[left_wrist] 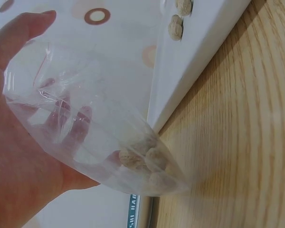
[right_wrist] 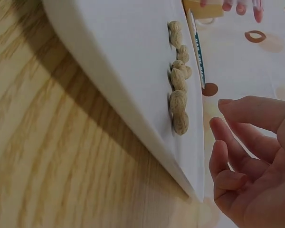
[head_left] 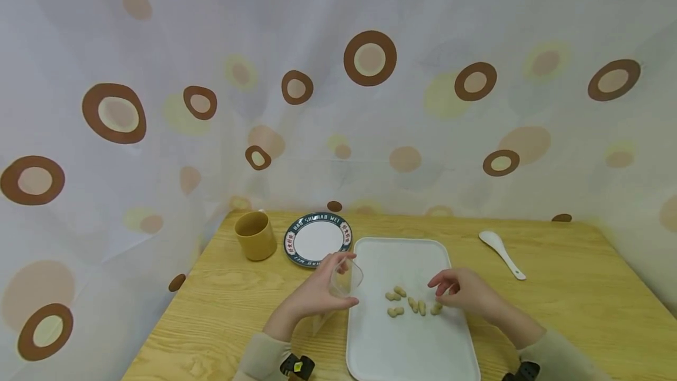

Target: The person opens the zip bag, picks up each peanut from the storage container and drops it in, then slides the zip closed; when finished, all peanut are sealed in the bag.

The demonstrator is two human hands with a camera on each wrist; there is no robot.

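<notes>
My left hand (head_left: pixel 315 294) holds a clear plastic bag (left_wrist: pixel 92 130) at its mouth, thumb and fingers spread so the mouth gapes. Several peanuts in shells (left_wrist: pixel 156 159) lie at the bottom of the bag, low over the wood beside the tray. The white tray (head_left: pixel 412 348) bears several more peanuts (head_left: pixel 393 296), scattered near its middle. Over the tray's right side hovers my right hand (head_left: pixel 466 294), fingers loosely bent and nothing between them. Its fingertips are just above the rightmost peanut (head_left: pixel 436 309) in the head view.
Behind my left hand lies a plate (head_left: pixel 317 241) with a dark green rim, and a yellow mug (head_left: pixel 255 236) stands left of it. A white spoon (head_left: pixel 501 253) rests at the back right of the wooden table (head_left: pixel 211 322). A dotted curtain (head_left: pixel 338 122) hangs behind the table.
</notes>
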